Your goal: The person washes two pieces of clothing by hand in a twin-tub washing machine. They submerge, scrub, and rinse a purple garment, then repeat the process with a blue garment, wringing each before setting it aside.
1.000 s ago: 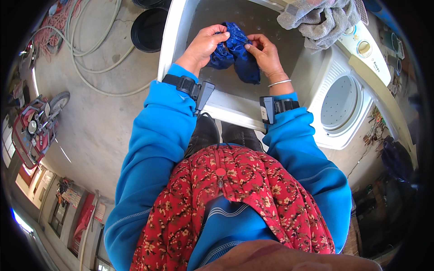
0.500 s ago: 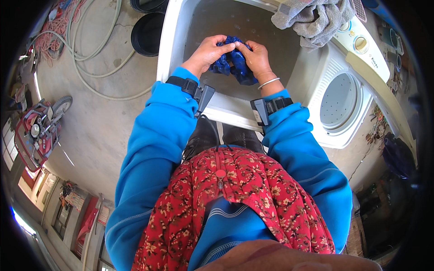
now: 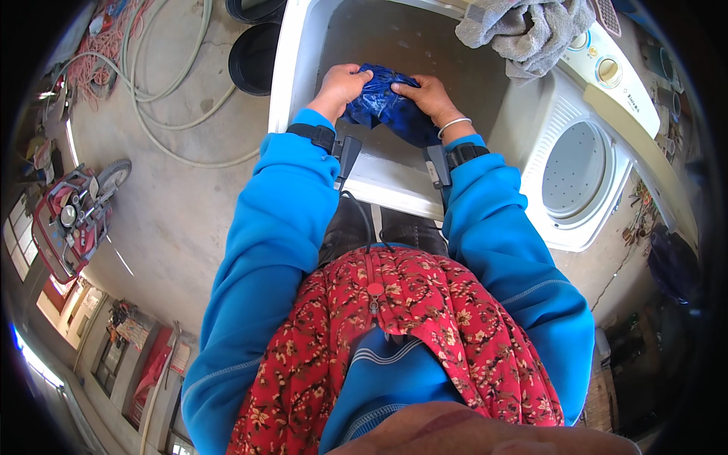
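A wet, dark blue cloth (image 3: 390, 106) is stretched between my two hands over the washing machine's tub (image 3: 277, 83). My left hand (image 3: 340, 87) is closed on its left side, thumb on top. On the right, my right hand (image 3: 431, 98) grips the other side, with its thumb pressed on the fabric. The cloth's lower right part hangs toward my right wrist. Murky brownish water (image 3: 462, 68) lies in the tub below. What kind of garment or cloth it is, I cannot tell.
A grey towel (image 3: 527, 34) lies over the tub's far right corner, beside the control panel (image 3: 618, 76). To the right is the round spin basket (image 3: 575, 163). Black buckets (image 3: 254, 61) and a coiled hose (image 3: 171, 155) sit on the floor at left.
My hands have moved apart, my left one shifting left. The blue cloth, bunched up before, is now spread wider between them.
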